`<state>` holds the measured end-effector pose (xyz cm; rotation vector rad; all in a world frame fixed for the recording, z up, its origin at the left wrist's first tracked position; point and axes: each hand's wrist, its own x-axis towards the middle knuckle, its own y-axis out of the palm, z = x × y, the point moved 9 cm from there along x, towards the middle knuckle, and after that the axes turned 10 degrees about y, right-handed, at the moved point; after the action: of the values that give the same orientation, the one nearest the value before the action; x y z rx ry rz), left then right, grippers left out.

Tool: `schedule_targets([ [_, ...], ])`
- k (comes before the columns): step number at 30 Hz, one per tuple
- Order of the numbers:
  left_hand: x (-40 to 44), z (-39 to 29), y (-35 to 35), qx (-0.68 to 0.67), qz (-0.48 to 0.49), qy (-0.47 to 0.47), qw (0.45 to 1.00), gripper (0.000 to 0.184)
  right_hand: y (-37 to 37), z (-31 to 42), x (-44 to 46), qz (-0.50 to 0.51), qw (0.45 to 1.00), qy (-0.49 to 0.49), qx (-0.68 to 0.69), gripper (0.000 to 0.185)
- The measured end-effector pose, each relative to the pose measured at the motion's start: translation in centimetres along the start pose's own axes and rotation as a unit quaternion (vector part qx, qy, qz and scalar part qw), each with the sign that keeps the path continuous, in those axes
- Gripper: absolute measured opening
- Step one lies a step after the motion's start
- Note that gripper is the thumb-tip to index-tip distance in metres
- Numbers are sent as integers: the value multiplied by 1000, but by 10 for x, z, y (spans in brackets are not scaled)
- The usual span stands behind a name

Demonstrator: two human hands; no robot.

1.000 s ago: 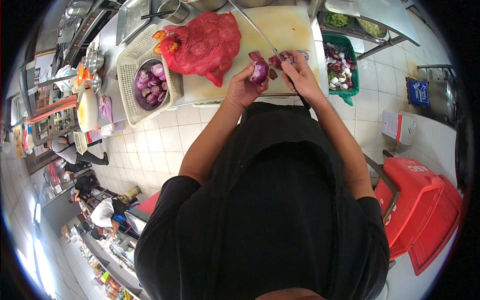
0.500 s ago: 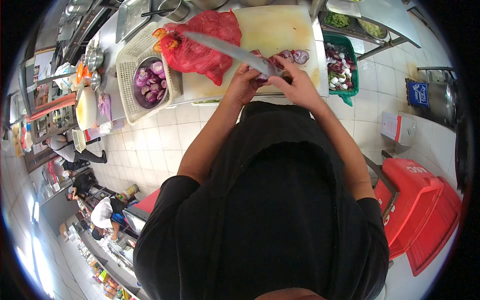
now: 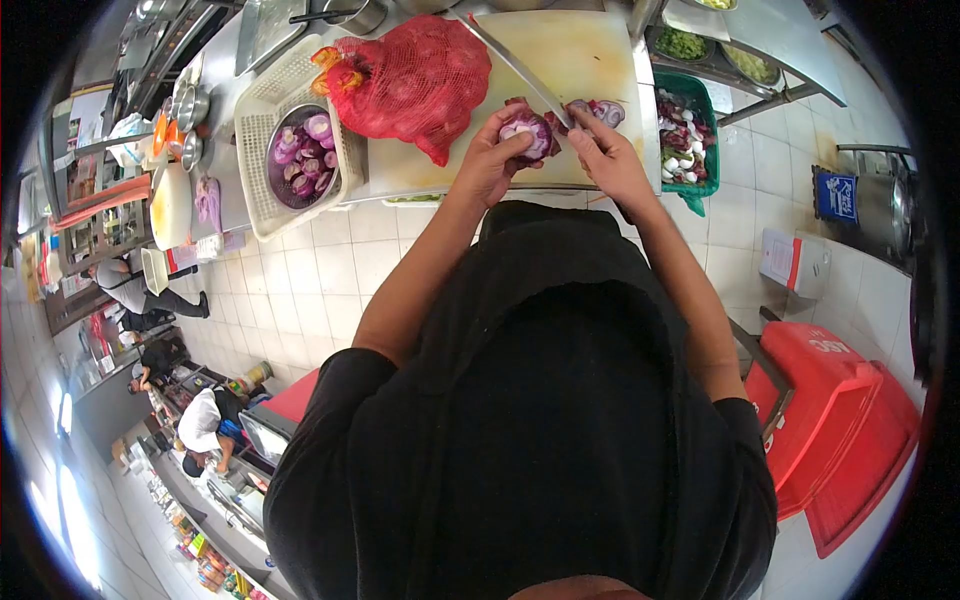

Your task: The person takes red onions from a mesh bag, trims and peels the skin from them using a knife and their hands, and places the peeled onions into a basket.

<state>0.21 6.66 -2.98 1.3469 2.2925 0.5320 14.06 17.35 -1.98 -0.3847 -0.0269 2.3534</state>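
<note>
My left hand (image 3: 487, 160) is closed around a red onion (image 3: 526, 134), with a pale cut face and loose dark skin showing. In my right hand (image 3: 608, 156) is a long kitchen knife (image 3: 515, 66), its blade slanting up and left over the white cutting board (image 3: 560, 45). Cut onion pieces and skins (image 3: 606, 111) lie on the board just beyond my right fingers. Left of my hands, a red mesh bag (image 3: 425, 85) full of onions rests on the board. The knife handle is mostly hidden in my grip.
A cream plastic basket (image 3: 247, 160) holds a metal bowl (image 3: 276, 185) of peeled purple onions. A green crate (image 3: 712, 170) with onion trimmings stands right of the board. Red bins (image 3: 815, 400) are at the lower right. Several people work at the far left.
The knife has swung away from the onion, its blade now edge-on and steeper. My right hand has moved right, and the onion's cut face has come into view.
</note>
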Motion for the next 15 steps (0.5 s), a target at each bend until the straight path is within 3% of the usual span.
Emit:
schedule_targets([
  [4, 4, 7, -8, -13, -23, 0, 1000, 42, 10, 26, -18, 31, 999, -10, -10, 58],
  [7, 3, 7, -6, -25, -31, -5, 999, 41, 24, 44, -28, 88, 985, 29, -143, 60],
  [11, 5, 6, -6, 6, -10, 4, 1000, 40, 6, 20, -9, -16, 994, -101, -45, 51],
  [12, 2, 3, -4, 19, -20, 10, 1000, 40, 1, 7, -6, -7, 1000, -1, -12, 49],
  [15, 2, -3, -4, 79, -31, 53, 995, 41, -6, 3, -8, -21, 999, 26, 6, 55],
])
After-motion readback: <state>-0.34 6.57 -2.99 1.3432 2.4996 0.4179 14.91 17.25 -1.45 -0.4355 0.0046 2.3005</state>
